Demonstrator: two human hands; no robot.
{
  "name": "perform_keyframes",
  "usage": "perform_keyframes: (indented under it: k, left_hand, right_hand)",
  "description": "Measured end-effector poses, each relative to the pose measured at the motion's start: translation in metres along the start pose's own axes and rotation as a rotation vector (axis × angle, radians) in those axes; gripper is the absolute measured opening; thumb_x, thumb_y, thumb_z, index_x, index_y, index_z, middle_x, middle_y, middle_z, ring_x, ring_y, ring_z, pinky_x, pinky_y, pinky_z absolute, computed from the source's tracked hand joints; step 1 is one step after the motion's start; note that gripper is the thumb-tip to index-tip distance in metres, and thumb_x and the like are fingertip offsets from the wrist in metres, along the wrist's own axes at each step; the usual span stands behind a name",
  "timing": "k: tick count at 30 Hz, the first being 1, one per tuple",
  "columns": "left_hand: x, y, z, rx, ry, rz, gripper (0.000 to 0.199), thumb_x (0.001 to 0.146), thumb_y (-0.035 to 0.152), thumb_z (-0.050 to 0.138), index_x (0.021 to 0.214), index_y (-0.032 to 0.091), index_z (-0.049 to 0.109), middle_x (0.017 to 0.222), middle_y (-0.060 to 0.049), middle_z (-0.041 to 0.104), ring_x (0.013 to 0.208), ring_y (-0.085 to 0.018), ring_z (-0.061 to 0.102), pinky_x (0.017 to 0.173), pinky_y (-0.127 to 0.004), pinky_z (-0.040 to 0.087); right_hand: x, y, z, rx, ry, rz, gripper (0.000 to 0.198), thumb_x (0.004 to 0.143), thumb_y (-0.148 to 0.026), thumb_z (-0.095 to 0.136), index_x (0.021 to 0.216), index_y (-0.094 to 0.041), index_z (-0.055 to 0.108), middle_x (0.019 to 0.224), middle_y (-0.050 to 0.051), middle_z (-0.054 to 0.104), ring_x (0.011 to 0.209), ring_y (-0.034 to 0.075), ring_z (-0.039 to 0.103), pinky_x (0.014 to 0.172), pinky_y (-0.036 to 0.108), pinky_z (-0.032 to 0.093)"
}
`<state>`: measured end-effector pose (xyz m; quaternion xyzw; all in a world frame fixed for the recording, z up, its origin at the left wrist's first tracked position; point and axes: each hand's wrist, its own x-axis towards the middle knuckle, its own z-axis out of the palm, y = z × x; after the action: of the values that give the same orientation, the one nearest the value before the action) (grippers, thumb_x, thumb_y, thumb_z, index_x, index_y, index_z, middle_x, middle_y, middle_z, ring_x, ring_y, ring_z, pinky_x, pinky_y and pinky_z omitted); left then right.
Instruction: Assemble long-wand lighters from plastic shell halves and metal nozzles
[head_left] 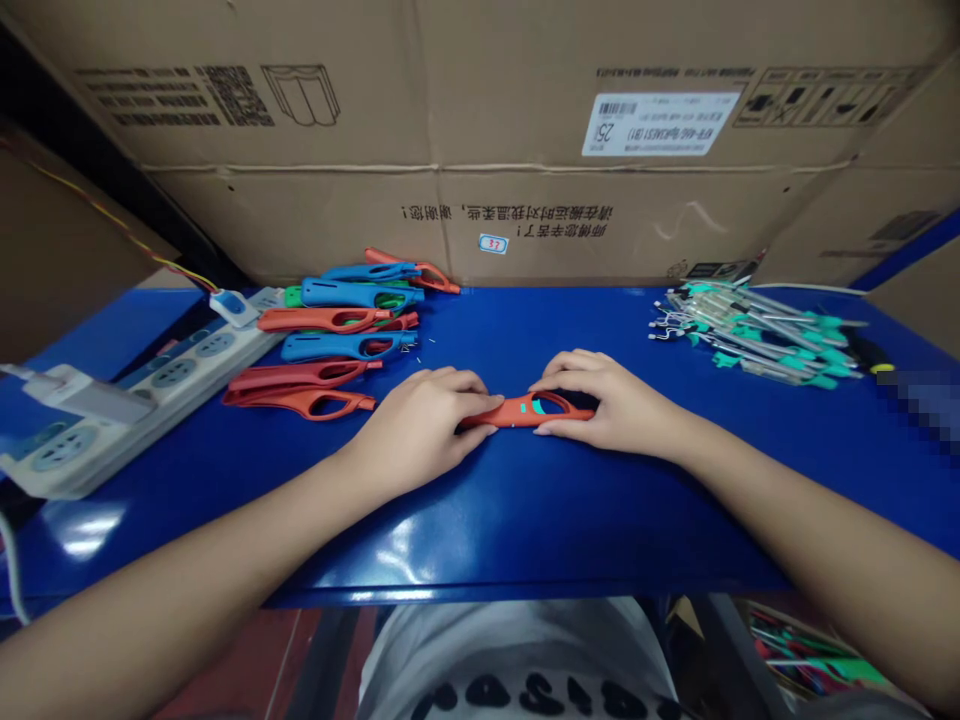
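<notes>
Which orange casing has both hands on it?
The orange casing between the left hand and right hand, showing teal; the others on the table lie in the pile at left.

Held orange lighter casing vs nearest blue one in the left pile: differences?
Left hand and right hand hold the orange lighter casing; the blue lighter casing lies untouched in the pile. Teal shows in the orange casing's opening; none is visible in the blue casing's. Both are elongated, with a loop opening near one end.
</notes>
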<state>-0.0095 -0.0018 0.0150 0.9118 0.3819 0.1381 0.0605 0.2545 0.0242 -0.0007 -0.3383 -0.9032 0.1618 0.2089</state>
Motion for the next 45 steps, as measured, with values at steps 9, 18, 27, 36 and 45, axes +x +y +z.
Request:
perform_keyframes:
  k: [9,18,27,36,45]
  left_hand:
    - [-0.002,0.001,0.001,0.023,-0.002,0.003,0.024,0.095,0.027,0.064,0.116,0.02,0.074,0.107,-0.007,0.071,0.098,-0.024,0.066,0.086,-0.038,0.053]
    - [-0.001,0.001,0.001,0.008,-0.001,-0.006,0.028,0.095,0.028,0.065,0.121,0.021,0.072,0.108,-0.006,0.071,0.098,-0.024,0.067,0.084,-0.037,0.053]
    - [-0.001,-0.001,0.001,-0.038,0.019,-0.007,0.028,0.093,0.027,0.066,0.12,0.02,0.072,0.108,-0.006,0.072,0.098,-0.023,0.068,0.084,-0.037,0.054]
    - [-0.001,0.001,0.001,-0.004,0.012,-0.004,0.028,0.093,0.027,0.066,0.119,0.021,0.073,0.107,-0.006,0.071,0.097,-0.024,0.067,0.083,-0.036,0.054]
    - [-0.003,0.0,0.0,-0.031,0.003,-0.014,0.025,0.094,0.029,0.066,0.116,0.021,0.074,0.107,-0.007,0.072,0.096,-0.024,0.067,0.084,-0.037,0.054]
  right_hand:
    - [0.0,0.0,0.002,0.061,-0.008,0.032,0.038,0.083,-0.045,0.077,0.112,-0.022,0.071,0.111,0.008,0.067,0.104,0.023,0.062,0.095,0.039,0.045]
    - [-0.007,0.001,-0.031,-0.153,-0.181,0.11,0.042,0.08,-0.054,0.076,0.105,-0.02,0.071,0.108,0.007,0.068,0.098,0.025,0.063,0.085,0.037,0.041]
    - [-0.013,0.001,-0.052,-0.072,-0.339,0.165,0.013,0.087,-0.032,0.066,0.09,-0.02,0.071,0.093,0.003,0.067,0.078,0.016,0.058,0.068,0.028,0.04]
    - [-0.012,0.0,-0.049,-0.071,-0.334,0.09,0.013,0.092,-0.026,0.061,0.086,-0.019,0.071,0.091,0.004,0.068,0.079,0.017,0.061,0.069,0.028,0.04]
    - [-0.012,-0.002,-0.049,-0.122,-0.307,0.069,0.014,0.093,-0.026,0.06,0.085,-0.019,0.07,0.089,0.004,0.069,0.078,0.017,0.061,0.067,0.028,0.04]
